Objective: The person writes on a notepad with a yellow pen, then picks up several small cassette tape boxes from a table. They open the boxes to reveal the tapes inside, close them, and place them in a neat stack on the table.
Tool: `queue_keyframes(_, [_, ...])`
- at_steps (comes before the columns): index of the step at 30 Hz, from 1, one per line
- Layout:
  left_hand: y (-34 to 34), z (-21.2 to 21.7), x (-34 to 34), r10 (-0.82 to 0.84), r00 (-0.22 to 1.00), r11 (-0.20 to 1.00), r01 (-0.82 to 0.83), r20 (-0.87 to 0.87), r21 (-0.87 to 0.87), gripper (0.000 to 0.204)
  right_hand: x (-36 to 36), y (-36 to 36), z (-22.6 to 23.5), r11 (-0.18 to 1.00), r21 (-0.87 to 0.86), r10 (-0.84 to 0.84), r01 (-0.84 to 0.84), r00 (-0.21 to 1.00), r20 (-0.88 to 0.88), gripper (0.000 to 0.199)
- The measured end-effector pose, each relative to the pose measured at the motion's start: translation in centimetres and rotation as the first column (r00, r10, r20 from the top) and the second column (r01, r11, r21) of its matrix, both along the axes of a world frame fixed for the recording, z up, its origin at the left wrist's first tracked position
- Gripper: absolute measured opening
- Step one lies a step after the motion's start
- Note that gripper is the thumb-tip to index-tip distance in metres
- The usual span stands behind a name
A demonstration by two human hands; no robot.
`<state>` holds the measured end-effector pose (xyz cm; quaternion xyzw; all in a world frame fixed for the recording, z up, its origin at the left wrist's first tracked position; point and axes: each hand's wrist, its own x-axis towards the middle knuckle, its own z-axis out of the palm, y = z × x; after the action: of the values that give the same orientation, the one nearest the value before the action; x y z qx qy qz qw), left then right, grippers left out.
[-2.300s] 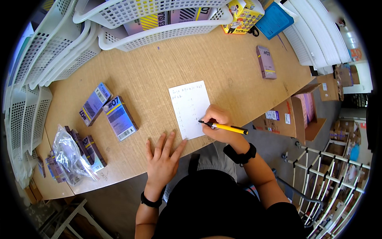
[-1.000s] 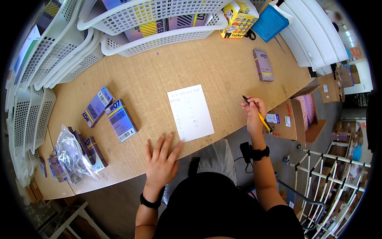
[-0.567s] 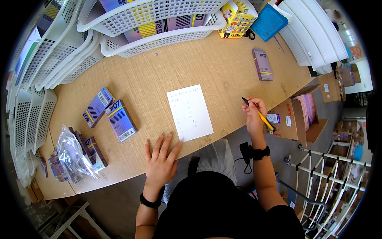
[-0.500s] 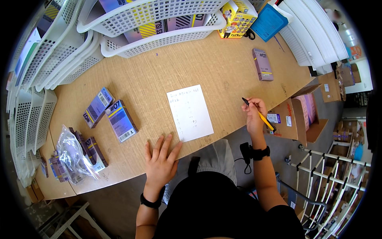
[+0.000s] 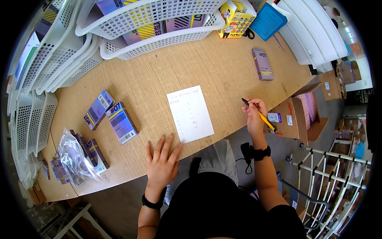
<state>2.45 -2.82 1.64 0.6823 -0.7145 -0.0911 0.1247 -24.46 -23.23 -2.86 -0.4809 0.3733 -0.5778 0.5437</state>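
Note:
A white sheet of paper (image 5: 193, 115) with handwriting lies on the table in front of me. My left hand (image 5: 162, 161) rests flat at the table's near edge with fingers spread, its thumb at the paper's lower left corner. To the right of the sheet, my right hand (image 5: 254, 113) grips a yellow and black pen (image 5: 266, 120) over the table edge. The pen's dark end points up and left, away from the paper.
Purple boxes (image 5: 124, 123) and a clear plastic bag (image 5: 73, 159) lie at left; another purple box (image 5: 262, 64) is at far right. White baskets (image 5: 159, 40) line the back, beside a yellow box (image 5: 235, 20). An open carton (image 5: 287, 115) and white-barred cart (image 5: 330, 175) stand right of the table.

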Motion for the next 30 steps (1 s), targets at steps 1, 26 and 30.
queue_keyframes(1, [0.0,0.1,0.0,-0.001,1.0,1.0,0.001,0.001,-0.003,0.064,0.0,0.0,0.0,1.0,0.002,0.005,-0.005,1.0,-0.004,0.008])
queue_keyframes(26, [1.9,1.3,0.3,0.057,0.966,0.998,-0.064,-0.252,-0.022,0.055,4.0,1.2,6.1,0.88,-0.207,0.115,-0.427,0.616,-0.779,0.018])
queue_keyframes(30, [1.6,1.6,0.3,0.047,0.965,0.998,-0.054,-0.257,-0.02,0.053,7.6,3.3,5.1,0.615,-0.412,0.1,-0.673,0.584,-0.805,0.032])
